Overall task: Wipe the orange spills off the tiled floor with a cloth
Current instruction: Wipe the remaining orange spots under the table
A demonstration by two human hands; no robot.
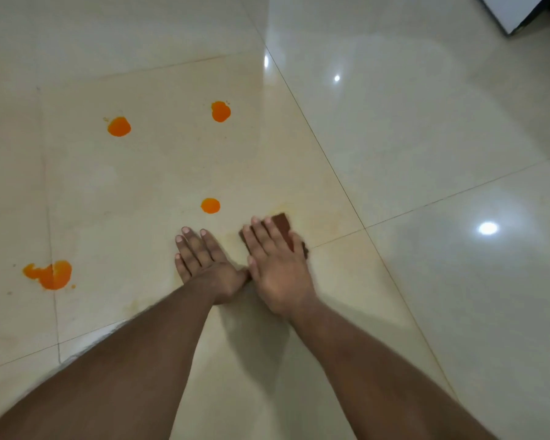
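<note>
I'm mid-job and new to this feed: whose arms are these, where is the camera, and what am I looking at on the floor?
There is no machine here. The two arms belong to a person, and the single picture comes from a wide-angle camera worn on that person's head, looking forward and down, so the arms reach in from the bottom edge.

The left hand lies flat on the tiled floor with straight fingers and holds nothing. The right hand presses flat on a dark brown cloth, which shows beyond its fingertips.

Four orange spills remain: the nearest spill just ahead of the left hand, the far left spill, the far right spill, and the largest spill at the left, lying across a tile joint. A faint yellowish smear shows on the tile around the cloth. The white object at the top right corner is cut off; I cannot tell what it is.
</note>
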